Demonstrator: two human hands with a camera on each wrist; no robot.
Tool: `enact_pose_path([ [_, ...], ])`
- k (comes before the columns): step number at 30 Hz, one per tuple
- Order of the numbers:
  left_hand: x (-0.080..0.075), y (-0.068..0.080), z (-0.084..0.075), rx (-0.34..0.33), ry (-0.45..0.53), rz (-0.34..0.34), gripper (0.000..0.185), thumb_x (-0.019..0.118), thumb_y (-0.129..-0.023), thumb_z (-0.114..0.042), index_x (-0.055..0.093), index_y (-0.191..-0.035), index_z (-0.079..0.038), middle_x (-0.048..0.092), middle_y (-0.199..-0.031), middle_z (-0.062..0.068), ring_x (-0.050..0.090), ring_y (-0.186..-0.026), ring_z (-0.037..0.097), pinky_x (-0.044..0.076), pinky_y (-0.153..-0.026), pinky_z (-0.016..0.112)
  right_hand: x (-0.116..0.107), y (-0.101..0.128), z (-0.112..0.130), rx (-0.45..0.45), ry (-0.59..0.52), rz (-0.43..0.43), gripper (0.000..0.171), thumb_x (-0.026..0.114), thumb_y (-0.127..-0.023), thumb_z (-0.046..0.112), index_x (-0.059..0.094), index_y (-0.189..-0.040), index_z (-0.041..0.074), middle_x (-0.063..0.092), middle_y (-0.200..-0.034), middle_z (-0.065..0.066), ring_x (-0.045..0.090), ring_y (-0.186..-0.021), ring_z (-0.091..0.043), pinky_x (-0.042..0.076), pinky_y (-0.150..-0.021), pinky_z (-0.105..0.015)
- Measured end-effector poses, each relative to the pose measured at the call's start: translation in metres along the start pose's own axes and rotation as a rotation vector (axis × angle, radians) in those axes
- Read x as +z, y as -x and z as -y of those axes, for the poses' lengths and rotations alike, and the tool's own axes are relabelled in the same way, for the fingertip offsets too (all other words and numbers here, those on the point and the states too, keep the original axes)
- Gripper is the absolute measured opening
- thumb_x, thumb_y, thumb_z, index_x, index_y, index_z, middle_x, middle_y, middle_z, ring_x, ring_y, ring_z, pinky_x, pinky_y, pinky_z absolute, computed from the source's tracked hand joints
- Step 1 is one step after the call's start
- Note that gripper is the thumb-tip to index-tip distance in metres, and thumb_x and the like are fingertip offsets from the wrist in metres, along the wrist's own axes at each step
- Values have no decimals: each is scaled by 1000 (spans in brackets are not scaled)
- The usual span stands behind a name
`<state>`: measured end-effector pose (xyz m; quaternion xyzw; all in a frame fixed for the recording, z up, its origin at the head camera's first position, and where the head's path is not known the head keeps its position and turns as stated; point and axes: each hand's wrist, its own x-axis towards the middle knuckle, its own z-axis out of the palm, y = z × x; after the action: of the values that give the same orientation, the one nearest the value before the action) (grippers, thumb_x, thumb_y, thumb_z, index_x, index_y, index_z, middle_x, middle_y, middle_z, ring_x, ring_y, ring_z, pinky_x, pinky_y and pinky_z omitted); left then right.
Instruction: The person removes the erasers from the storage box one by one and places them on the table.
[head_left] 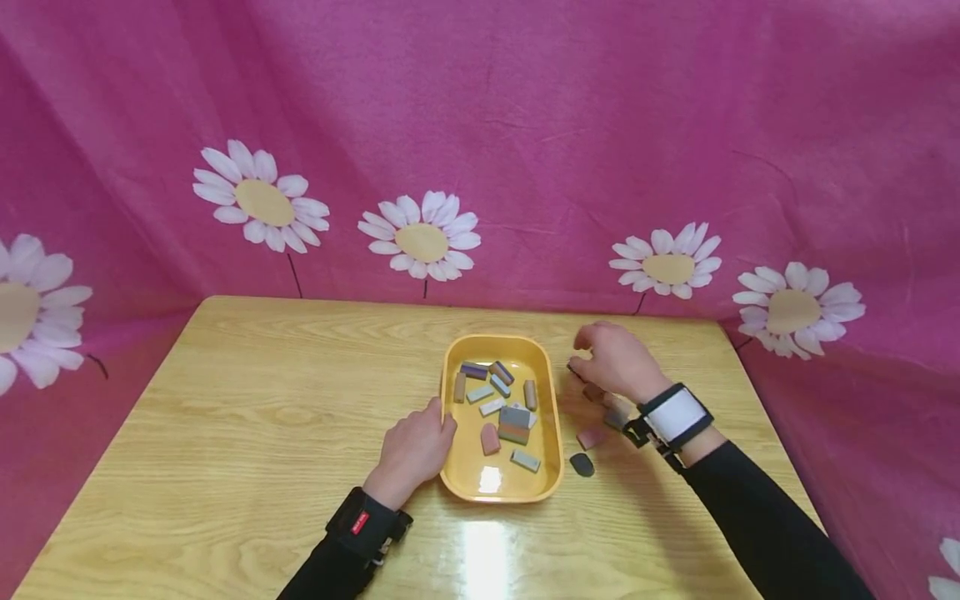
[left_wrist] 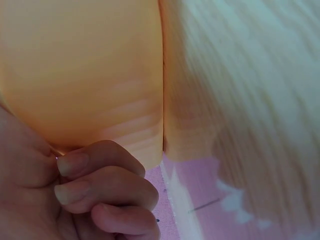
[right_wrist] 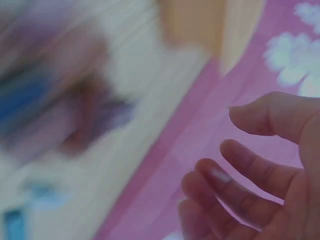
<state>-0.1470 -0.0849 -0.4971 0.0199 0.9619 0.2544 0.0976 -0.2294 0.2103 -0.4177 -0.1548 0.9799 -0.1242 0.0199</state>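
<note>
My left hand [head_left: 415, 450] grips the left rim of a yellow plastic tray [head_left: 467, 479]. In the left wrist view its fingers [left_wrist: 107, 185] curl against the tray's wall. Inside the tray lie several small blocks, among them a pink arched block [head_left: 490, 439] and a grey block [head_left: 514, 416]. Right of the tray, my right hand [head_left: 618, 365] hovers over a loose row of more blocks. Nothing shows between its thumb and loosely bent fingers [right_wrist: 245, 185] in the right wrist view. A brown block [head_left: 592, 392] lies just below that hand.
Near the tray's right side lie a dark rounded piece [head_left: 582, 464] and a pink block [head_left: 588, 439]. The wooden table [head_left: 262, 417] ends at the back against a pink cloth [head_left: 525, 150] with daisies. Blocks in the right wrist view are blurred.
</note>
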Motion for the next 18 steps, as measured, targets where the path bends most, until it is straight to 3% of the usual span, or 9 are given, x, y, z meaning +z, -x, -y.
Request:
enact_pose_path([
  [4,1,2,1,12,4,-10,29,40,-101,-35,53,-101,-9,50,-67,5,50,-56,20,33,-50,33,8,-27,49,-116,-19,26,32,69,-85,23,70,-112,5,72,-106,-12,68,-97,-27,52,-85,-43],
  [9,2,2,1,20,16,-19,27,40,-101,-33,54,-101,-10,50,-65,4,50,-55,20,33,-48,34,31,-56,93,-134,-56,125,35,68,-85,24,70,-115,7,73,-110,-9,67,-101,-23,52,-90,-40],
  [14,3,1,0,23,10,-19,28,41,-100,-34,54,-102,-10,51,-66,5,50,-55,21,33,-48,34,56,-71,113,-120,-71,233,32,71,-83,19,71,-114,11,73,-104,-5,64,-90,-18,52,-85,-35],
  [18,3,1,1,28,1,-35,27,42,-100,-34,54,-101,-10,51,-66,5,49,-55,21,33,-49,34,70,-74,119,-193,-22,249,26,71,-80,7,74,-105,14,73,-95,-3,59,-81,-17,50,-78,-34],
])
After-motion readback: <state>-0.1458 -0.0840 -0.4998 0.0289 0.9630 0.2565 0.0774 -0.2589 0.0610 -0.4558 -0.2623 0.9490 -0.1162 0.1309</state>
